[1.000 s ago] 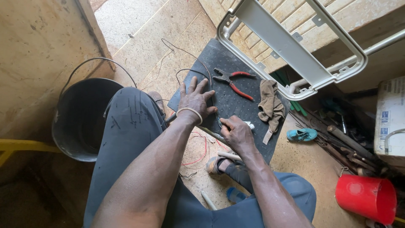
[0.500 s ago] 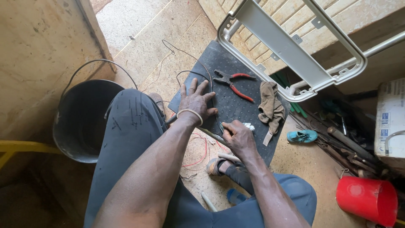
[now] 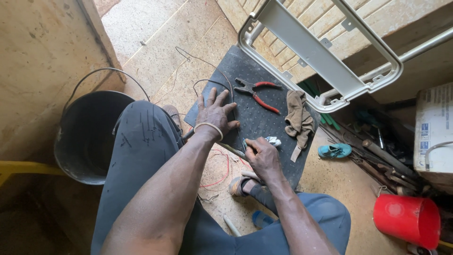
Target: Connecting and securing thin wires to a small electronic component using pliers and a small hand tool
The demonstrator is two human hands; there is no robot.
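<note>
My left hand (image 3: 214,113) lies flat, fingers spread, on a black studded rubber mat (image 3: 264,125), with a pale band around its wrist. My right hand (image 3: 262,156) is closed near the mat's front edge, gripping a thin rod-like tool (image 3: 231,150) next to a small white and green piece (image 3: 272,140). What exactly the tool is I cannot tell. Red-handled pliers (image 3: 257,92) rest on the mat beyond my left hand. A thin dark wire (image 3: 207,82) loops across the mat's far corner.
A crumpled brown rag (image 3: 298,118) lies on the mat's right side. A black bucket (image 3: 89,137) stands at my left knee. A grey metal frame (image 3: 321,52) leans above the mat. A red cup (image 3: 406,219), scattered tools (image 3: 382,156) and a teal object (image 3: 334,151) lie to the right.
Both hands stay almost in place; the right hand has shifted slightly nearer the mat's front edge. The view has drifted a little.
</note>
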